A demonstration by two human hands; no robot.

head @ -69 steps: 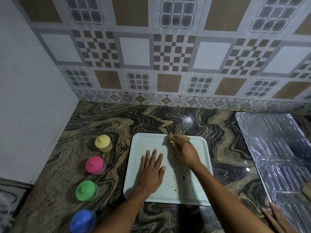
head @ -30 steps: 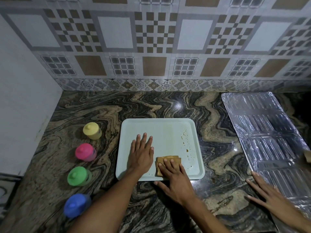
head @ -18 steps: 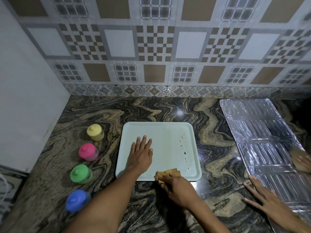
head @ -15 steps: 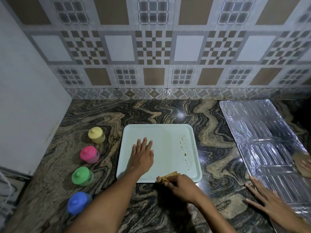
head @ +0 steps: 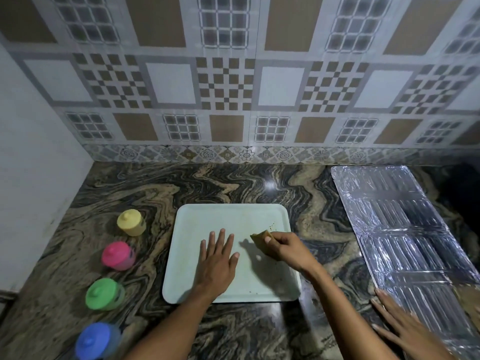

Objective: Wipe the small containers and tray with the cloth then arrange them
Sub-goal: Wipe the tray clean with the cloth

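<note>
A pale green tray [head: 207, 219] lies on the marbled counter. My left hand [head: 217, 258] presses flat on the tray's middle, fingers straight. My right hand [head: 283, 246] grips a folded tan cloth [head: 261, 239] over the tray's right side, just below some brown crumbs [head: 272, 225]. Left of the tray stand small lidded containers in a row: yellow [head: 131, 222], pink [head: 118, 255], green [head: 104, 294] and blue [head: 96, 340].
A foil-covered sheet [head: 400, 229] lies at the right, with another person's hand [head: 405, 328] resting at its near edge. The tiled wall runs along the back and a plain white wall [head: 33, 178] closes the left side.
My right hand has carried the cloth from the tray's near edge up to its right side by the crumbs. My left hand has stayed flat on the tray.
</note>
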